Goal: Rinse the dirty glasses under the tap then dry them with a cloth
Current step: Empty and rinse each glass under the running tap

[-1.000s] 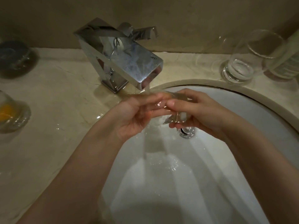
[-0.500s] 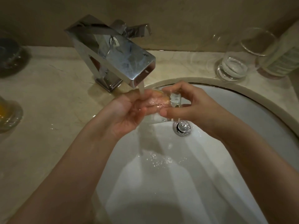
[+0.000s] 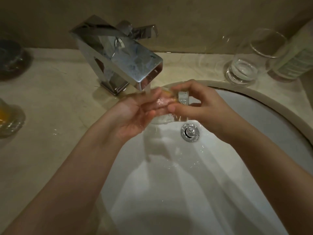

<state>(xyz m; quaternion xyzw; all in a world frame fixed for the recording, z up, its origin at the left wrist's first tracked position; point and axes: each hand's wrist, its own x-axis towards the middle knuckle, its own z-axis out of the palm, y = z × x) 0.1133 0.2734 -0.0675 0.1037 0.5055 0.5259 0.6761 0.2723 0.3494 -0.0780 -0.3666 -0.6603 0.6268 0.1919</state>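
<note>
A clear glass (image 3: 183, 98) lies on its side under the running chrome tap (image 3: 122, 58), over the white sink (image 3: 254, 119). My right hand (image 3: 199, 107) grips its thick base end, thumb below and fingers over the top. The fingers of my left hand (image 3: 133, 114) reach into the glass's open mouth, wet and seen through the wall. Water runs off the glass into the basin. A second clear glass (image 3: 243, 68) stands on the counter at the back right. At the left edge stands a glass with orange residue (image 3: 6, 117).
A dark glass bowl (image 3: 11, 58) sits at the back left of the beige marble counter (image 3: 50, 99). A bottle (image 3: 294, 58) stands at the far right beside the clear glass. The chrome drain (image 3: 190, 132) lies just below my hands.
The glass has been turned in my hands and lifted closer to the spout. My left fingers have slid deeper into it.
</note>
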